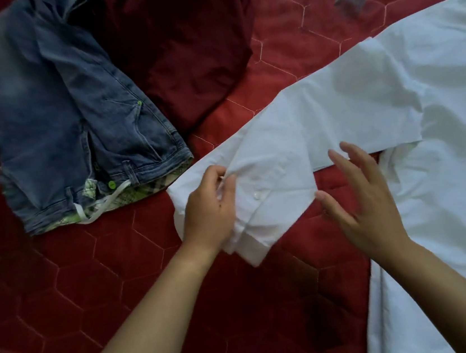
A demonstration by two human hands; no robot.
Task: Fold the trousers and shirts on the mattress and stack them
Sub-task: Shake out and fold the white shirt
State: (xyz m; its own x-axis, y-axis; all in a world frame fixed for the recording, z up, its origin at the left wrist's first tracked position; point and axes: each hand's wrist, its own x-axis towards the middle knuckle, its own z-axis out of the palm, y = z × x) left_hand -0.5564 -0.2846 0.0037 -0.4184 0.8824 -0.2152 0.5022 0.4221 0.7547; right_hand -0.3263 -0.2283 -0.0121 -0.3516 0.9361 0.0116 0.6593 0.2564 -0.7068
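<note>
**Left hand point(209, 208) grips a white shirt point(434, 78) by the cuff**

On my feed, the white shirt lies spread over the right side of a red quilted mattress point(119, 263). Its long sleeve point(294, 139) stretches out to the left. The left hand's fingers curl into the cuff point(250, 233) and pinch it. The right hand point(367, 206) is spread wide and holds nothing. It is just beside the sleeve's near edge, and I cannot tell if it touches. Folded blue jeans point(66, 123) lie at upper left, against a maroon garment point(189, 49).
</note>
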